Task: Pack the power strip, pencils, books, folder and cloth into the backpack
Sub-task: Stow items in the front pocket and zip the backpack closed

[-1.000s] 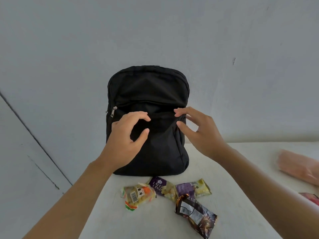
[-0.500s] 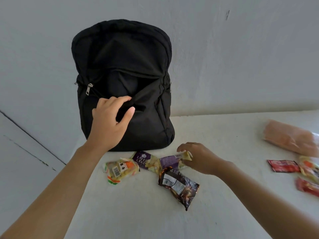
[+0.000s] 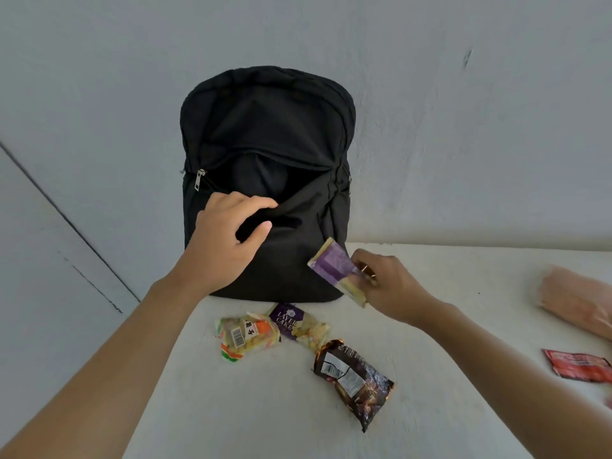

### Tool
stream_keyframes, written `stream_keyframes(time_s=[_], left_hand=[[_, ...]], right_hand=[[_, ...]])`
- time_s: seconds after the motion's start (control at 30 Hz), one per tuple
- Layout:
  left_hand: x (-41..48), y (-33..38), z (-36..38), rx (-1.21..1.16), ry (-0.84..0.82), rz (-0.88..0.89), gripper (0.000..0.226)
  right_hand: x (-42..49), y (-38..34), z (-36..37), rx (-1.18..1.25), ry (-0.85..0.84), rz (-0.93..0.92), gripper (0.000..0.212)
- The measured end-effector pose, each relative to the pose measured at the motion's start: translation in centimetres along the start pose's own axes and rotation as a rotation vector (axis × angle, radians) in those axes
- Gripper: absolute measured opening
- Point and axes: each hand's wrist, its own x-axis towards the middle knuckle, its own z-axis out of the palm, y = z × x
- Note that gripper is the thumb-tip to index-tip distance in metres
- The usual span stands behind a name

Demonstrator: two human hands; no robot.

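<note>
A black backpack (image 3: 265, 127) stands upright against the wall at the back of the white table (image 3: 265, 409). Its front pocket gapes unzipped. My left hand (image 3: 225, 240) pinches the pocket's front edge and pulls it outward. My right hand (image 3: 387, 286) grips a purple and yellow snack packet (image 3: 334, 266), lifted off the table beside the backpack's lower right corner. No power strip, pencils, books, folder or cloth show in the head view.
Three packets lie in front of the backpack: an orange and yellow one (image 3: 243, 336), a purple layer cake one (image 3: 298, 324), a dark brown one (image 3: 354, 379). A pinkish bag (image 3: 576, 299) and a red packet (image 3: 579, 364) lie at the right edge.
My right hand dropped from the pocket to the table, took the purple and yellow packet and raised it toward the backpack. My left hand kept hold of the pocket edge.
</note>
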Motion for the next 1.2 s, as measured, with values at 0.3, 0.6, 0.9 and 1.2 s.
stream_keyframes(time_s=[0.3, 0.6, 0.9, 1.2], left_hand=[[3.1, -1.1, -4.0, 0.337, -0.109, 0.001, 0.037], [3.5, -2.6, -7.8, 0.259, 0.081, 0.187, 0.019], [4.8, -4.4, -6.0, 0.082, -0.15, 0.302, 0.014], [4.7, -5.2, -5.0, 0.057, -0.062, 0.327, 0.039]], right_hand=[[6.7, -12.1, -5.4, 0.337, 0.466, -0.325, 0.018], [12.4, -14.4, -4.8, -0.021, 0.38, -0.402, 0.028], [11.0, -15.9, -4.6, 0.076, -0.113, -0.1, 0.038], [7.2, -13.9, -4.6, 0.72, 0.378, -0.086, 0.016]])
